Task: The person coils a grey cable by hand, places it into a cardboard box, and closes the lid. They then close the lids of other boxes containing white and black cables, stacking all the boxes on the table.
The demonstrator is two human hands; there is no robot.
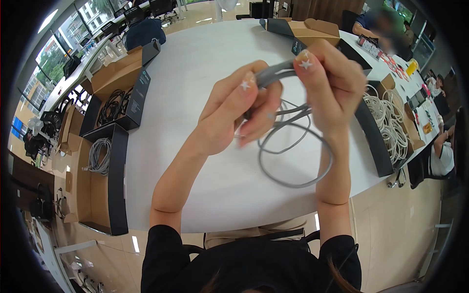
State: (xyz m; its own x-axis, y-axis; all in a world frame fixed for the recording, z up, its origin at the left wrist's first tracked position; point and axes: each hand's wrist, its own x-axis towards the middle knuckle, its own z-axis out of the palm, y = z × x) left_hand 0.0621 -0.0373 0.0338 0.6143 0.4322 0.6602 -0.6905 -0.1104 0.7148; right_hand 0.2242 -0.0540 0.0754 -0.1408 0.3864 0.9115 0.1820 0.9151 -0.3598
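A grey cable (292, 184) is held up over the white table, partly gathered into loops. My left hand (239, 105) pinches the bundled strands between thumb and fingers. Close beside it, my right hand (334, 83) grips the same bundle, thumb on top. Several loose loops hang below my hands, in front of my right forearm. The cable's ends cannot be made out clearly.
On the left, one black box holds coiled black cables (115, 106) and another a coiled grey cable (99, 156). White cables (388, 122) fill a box at right. An open box (317, 31) stands at the far edge. A person (381, 29) sits at far right.
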